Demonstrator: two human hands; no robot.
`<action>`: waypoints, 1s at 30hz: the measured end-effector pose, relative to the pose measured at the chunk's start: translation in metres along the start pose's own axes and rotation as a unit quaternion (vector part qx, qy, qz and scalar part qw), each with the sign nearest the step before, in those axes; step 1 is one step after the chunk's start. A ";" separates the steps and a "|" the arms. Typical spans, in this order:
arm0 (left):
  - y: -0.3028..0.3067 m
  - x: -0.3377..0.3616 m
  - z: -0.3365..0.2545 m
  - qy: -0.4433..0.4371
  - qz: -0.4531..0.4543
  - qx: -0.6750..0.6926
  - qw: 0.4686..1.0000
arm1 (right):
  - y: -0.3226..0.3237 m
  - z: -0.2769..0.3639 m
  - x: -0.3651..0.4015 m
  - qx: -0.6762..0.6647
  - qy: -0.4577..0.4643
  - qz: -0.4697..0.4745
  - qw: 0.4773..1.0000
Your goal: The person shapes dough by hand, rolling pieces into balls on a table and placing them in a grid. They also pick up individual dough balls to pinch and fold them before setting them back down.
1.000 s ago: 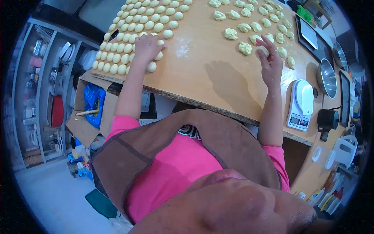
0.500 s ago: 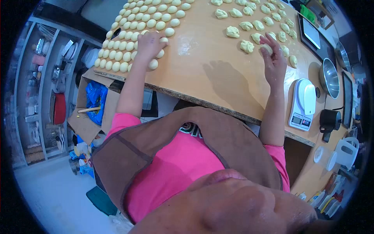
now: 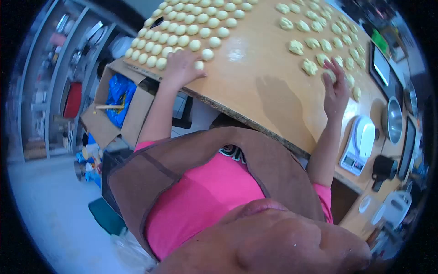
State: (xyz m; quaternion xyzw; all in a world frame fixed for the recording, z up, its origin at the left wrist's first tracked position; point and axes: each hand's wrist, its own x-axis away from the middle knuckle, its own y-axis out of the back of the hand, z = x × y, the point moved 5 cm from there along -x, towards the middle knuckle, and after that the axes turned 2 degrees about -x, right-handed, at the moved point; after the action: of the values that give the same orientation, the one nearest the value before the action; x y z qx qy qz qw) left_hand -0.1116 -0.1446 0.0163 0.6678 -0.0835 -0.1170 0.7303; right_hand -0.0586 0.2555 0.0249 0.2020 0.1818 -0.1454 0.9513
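Where a brown apron (image 3: 285, 160) crosses the pink shirt (image 3: 207, 194), pale lettering (image 3: 233, 153) shows, cut off, word unreadable. White scale (image 3: 363, 139) on table (image 3: 264, 64), right side: display and printed panel too small to read. Left hand (image 3: 181, 69) palm down, fingers apart, over the near rows of smooth dough balls (image 3: 195, 45), far left of table; cannot tell if one is gripped beneath. Right hand (image 3: 336, 91) raised, thumb and fingers part-curled by rough dough pieces (image 3: 310, 67); hold on any piece unclear.
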 end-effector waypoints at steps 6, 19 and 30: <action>-0.010 0.006 0.012 -0.024 -0.027 0.040 0.999 | -0.007 0.000 0.000 -0.024 0.028 0.019 0.999; 0.006 0.010 0.007 0.006 -0.120 0.070 0.990 | -0.012 0.025 0.012 -0.010 0.054 -0.005 0.999; 0.014 -0.003 -0.041 -0.141 -0.419 0.314 0.840 | -0.072 0.066 0.072 0.360 0.150 0.340 0.856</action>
State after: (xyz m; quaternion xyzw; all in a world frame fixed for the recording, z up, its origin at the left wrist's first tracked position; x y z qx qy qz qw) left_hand -0.1022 -0.1035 0.0262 0.8087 0.0702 -0.4727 0.3429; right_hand -0.0002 0.1488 0.0282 0.5994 0.1775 0.1634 0.7632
